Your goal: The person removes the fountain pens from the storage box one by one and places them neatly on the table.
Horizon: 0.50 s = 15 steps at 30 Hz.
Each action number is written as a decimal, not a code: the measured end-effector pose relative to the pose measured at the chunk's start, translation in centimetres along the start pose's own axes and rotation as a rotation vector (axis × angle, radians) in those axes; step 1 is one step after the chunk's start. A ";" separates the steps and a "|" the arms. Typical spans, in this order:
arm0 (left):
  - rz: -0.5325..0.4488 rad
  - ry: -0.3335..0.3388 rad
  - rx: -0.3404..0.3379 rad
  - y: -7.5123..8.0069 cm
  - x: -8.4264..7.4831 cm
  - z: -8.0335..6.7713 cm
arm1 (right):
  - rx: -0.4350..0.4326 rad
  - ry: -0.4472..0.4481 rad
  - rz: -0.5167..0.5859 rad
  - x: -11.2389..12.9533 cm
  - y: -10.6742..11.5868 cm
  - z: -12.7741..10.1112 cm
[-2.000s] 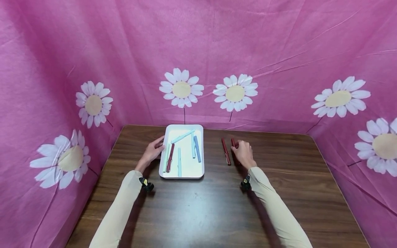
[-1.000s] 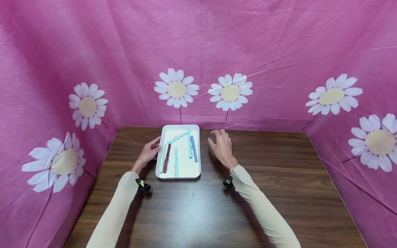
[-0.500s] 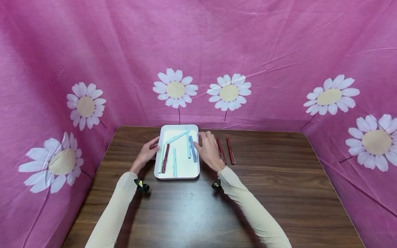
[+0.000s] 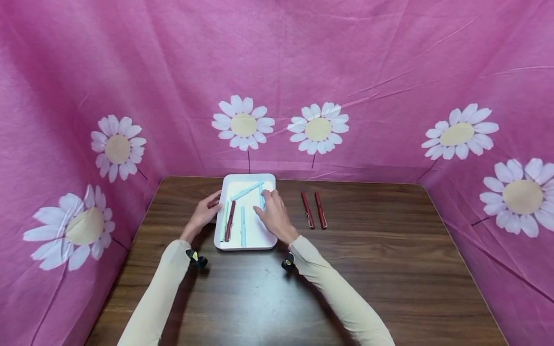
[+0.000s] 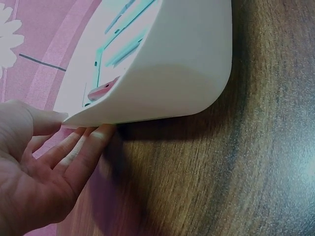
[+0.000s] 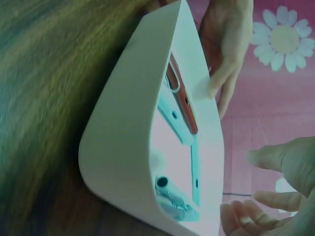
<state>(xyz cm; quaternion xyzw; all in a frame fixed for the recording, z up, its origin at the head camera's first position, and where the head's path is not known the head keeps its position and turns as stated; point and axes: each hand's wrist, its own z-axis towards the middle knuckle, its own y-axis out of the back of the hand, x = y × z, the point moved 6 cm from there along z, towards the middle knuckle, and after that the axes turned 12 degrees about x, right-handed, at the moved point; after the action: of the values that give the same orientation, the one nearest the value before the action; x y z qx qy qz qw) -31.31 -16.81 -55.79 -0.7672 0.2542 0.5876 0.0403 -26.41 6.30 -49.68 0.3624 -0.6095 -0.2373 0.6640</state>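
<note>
A white tray point(image 4: 255, 238) lies on the table with several pens in it. Among them are a dark red pen point(image 4: 231, 221), a pale green pen point(image 4: 224, 222) and light blue pens, one of them slanted point(image 4: 247, 191). My left hand point(image 4: 201, 216) holds the tray's left rim, its thumb at the edge and its fingers against the outer wall, as the left wrist view shows. Over the tray's right part hovers my right hand point(image 4: 275, 217), fingers apart and nothing seen between them. It covers the darker blue pen and part of a light blue pen point(image 4: 261, 191).
Two dark red pens point(image 4: 308, 210) lie side by side on the wooden table point(image 4: 381, 250), right of the tray. A pink curtain point(image 4: 372, 57) with daisies hangs behind and at both sides.
My right hand has let go of a red pen beside the other one and moved left, past the tray's right rim to above the pens. The left hand stays at the tray.
</note>
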 end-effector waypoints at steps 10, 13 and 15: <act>-0.008 -0.012 -0.001 0.0 0.1 0.1 | 0.103 -0.070 -0.035 0.9 -2.6 0.1; -0.005 -0.016 -0.007 0.0 0.0 0.0 | 0.127 -0.067 -0.060 1.3 -3.3 0.1; -0.009 -0.019 -0.007 0.0 -0.1 -0.1 | 0.146 -0.068 -0.085 1.6 -3.8 0.1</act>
<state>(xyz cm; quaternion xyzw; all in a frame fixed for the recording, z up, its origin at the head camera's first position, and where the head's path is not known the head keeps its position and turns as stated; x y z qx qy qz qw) -31.26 -16.84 -55.69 -0.7628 0.2482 0.5956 0.0430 -25.79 2.73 -51.62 0.4270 -0.6315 -0.2321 0.6042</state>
